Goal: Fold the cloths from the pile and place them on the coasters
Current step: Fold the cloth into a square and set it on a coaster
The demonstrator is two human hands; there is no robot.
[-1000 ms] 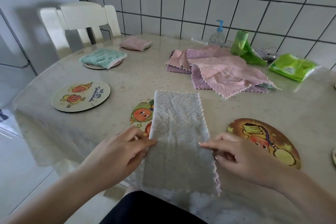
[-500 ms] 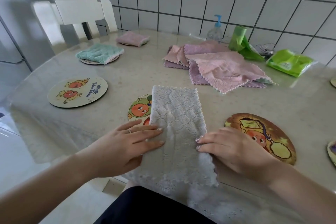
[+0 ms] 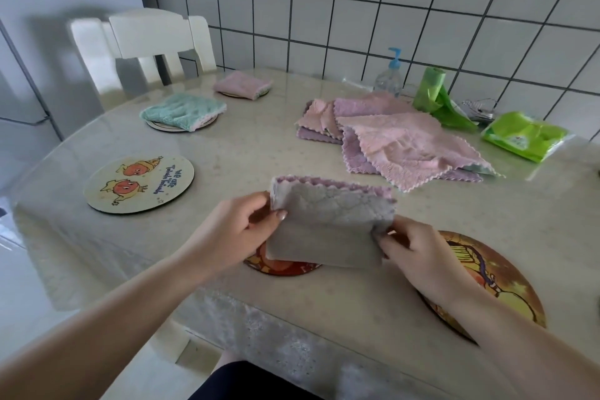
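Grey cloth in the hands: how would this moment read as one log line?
step: folding | left hand: pinches grey cloth | right hand: grips it | over: orange coaster

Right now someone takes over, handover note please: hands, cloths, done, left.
Left hand and right hand each pinch an end of the grey cloth, folded and held above the near coaster.
Done: green cloth and pink cloth sit folded on far coasters.
Left: set grey one down; fold the pile; cartoon coaster and right coaster are bare.
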